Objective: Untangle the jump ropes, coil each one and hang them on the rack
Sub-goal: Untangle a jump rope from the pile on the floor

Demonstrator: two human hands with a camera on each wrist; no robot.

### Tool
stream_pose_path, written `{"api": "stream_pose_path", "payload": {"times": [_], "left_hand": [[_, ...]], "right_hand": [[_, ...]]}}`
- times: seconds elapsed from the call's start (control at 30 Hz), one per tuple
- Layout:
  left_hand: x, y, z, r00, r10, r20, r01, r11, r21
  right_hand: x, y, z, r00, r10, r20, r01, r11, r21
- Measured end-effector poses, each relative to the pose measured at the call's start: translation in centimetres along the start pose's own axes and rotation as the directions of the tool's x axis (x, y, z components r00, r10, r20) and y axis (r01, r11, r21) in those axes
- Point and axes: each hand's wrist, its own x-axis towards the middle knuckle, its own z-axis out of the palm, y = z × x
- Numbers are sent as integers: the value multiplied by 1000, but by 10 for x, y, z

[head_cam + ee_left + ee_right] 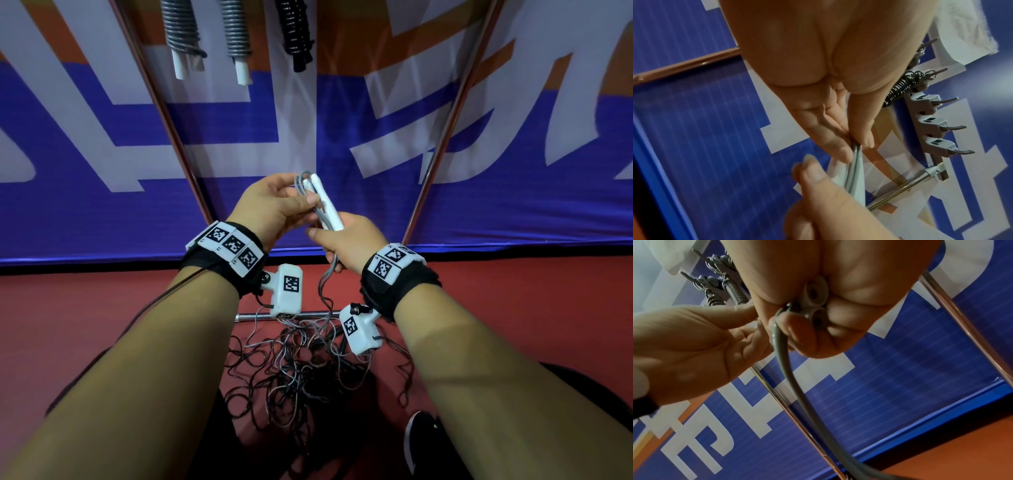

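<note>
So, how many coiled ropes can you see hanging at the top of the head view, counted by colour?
Grey coiled ropes, with white handles: 2
Black coiled rope: 1
Total: 3

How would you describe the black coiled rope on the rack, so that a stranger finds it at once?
Look at the blue and white banner behind the hands. Three coiled ropes hang in a row before its top edge in the head view. The black coiled rope is the rightmost; the two coils to its left are grey with white handles.
</note>
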Motion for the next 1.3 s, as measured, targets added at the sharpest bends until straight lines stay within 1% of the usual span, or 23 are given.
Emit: {"api": "stream_pose_path", "payload": {"times": [0.17,0.3,0.43,0.5,0.53,0.57,0.6,0.63,0.67,0.7,0.73,0.77,0.8,0.83,0.9,1.0,1.03,1.07,1.17,1.2,1.23,1.27,1.3], "left_hand": [[1,1,3,996,45,-70,-49,998,-46],[2,1,4,995,59,-78,-61,998,-29],[3,-1,2,995,53,-81,-55,998,-26],[6,-3,2,993,53,-103,-57,998,-39],[8,-5,2,991,42,-126,-47,998,-35],[9,-8,4,990,20,-142,-20,1000,4],[12,-14,5,990,-28,-141,39,996,78],[12,-19,5,991,-101,-94,114,981,155],[11,-25,5,982,-188,1,183,960,214],[10,-34,3,949,-288,127,252,937,240],[9,-41,2,890,-368,270,295,915,274],[7,-47,0,824,-418,382,297,893,338],[3,-50,-1,766,-456,452,259,864,432],[0,-53,-2,746,-480,461,197,821,536],[-3,-57,-6,756,-480,444,87,747,659],[-2,-60,-9,761,-484,431,62,716,695],[-1,-60,-11,777,-480,407,32,676,736],[-1,-59,-11,793,-476,381,-6,618,787],[1,-61,-14,857,-436,276,-114,361,925],[2,-61,-15,880,-408,245,-123,301,945],[3,-61,-17,903,-372,213,-115,270,956],[3,-58,-17,929,-324,180,-96,260,961],[6,-55,-17,949,-275,151,-75,271,960]], "right_hand": [[2,-4,0,1000,-11,17,10,995,95],[0,-3,-1,999,15,41,-17,999,43],[-2,-5,-3,999,24,-22,-26,998,-54],[-3,-7,-4,998,5,-59,-7,999,-43],[-3,-8,-4,996,-5,-86,3,1000,-16],[-3,-9,-5,993,-13,-119,16,1000,19],[-3,-10,-6,989,-18,-149,25,999,47],[-3,-11,-8,984,-24,-176,35,998,59],[-2,-13,-11,980,-30,-198,43,997,63],[-2,-14,-15,975,-34,-219,50,996,70],[-2,-16,-18,971,-33,-235,54,995,83],[-1,-17,-22,968,-29,-250,56,994,98],[-1,-17,-25,965,-24,-262,54,993,107],[-1,-17,-26,962,-22,-272,55,992,116],[0,-16,-28,960,-24,-280,67,987,146],[-2,-18,-29,961,-36,-274,93,975,200],[-3,-19,-30,963,-42,-268,104,969,223],[-4,-21,-31,966,-44,-254,109,962,249],[-9,-27,-34,986,-54,-161,106,937,333],[-11,-28,-34,991,-56,-122,95,933,346],[-12,-29,-34,995,-54,-88,82,932,354],[-13,-29,-33,997,-51,-61,69,931,359],[-12,-27,-33,998,-52,-41,63,932,358]]}}
